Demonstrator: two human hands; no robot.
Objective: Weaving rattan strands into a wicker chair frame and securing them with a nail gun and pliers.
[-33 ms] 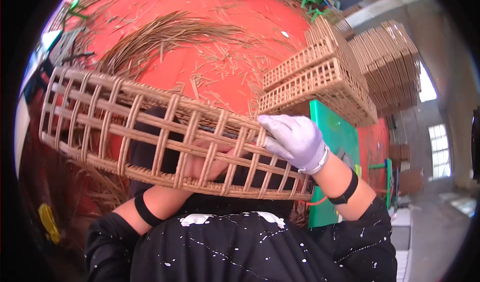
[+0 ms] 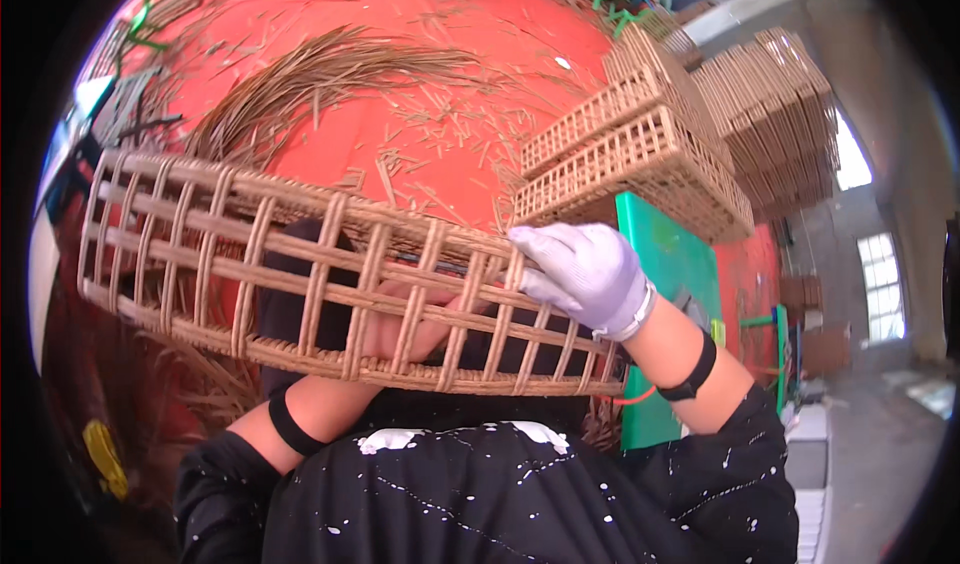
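Observation:
A long, shallow woven basket (image 2: 330,292) of light brown strands in an open lattice lies tilted across my lap, its left end higher. My right hand (image 2: 590,276), in a pale lilac glove, pinches the basket's far edge toward its right end, thumb and fingers pressed together on the strands. My bare left hand (image 2: 408,326) is behind the near lattice side and shows only through the gaps. Its fingers look curled and point right; what they hold is hidden by the strands.
Two finished baskets (image 2: 610,159) stand stacked beyond a green table (image 2: 665,249) on my right, with more stacked woven pieces (image 2: 765,114) behind. A bundle of brown strands (image 2: 300,79) and scattered offcuts lie on the red floor covering (image 2: 400,179). Bottom left is something yellow (image 2: 105,459).
The whole view has shifted slightly. The basket's lattice bars sit a little further left, and my gloved right hand has moved slightly left with its grip kept.

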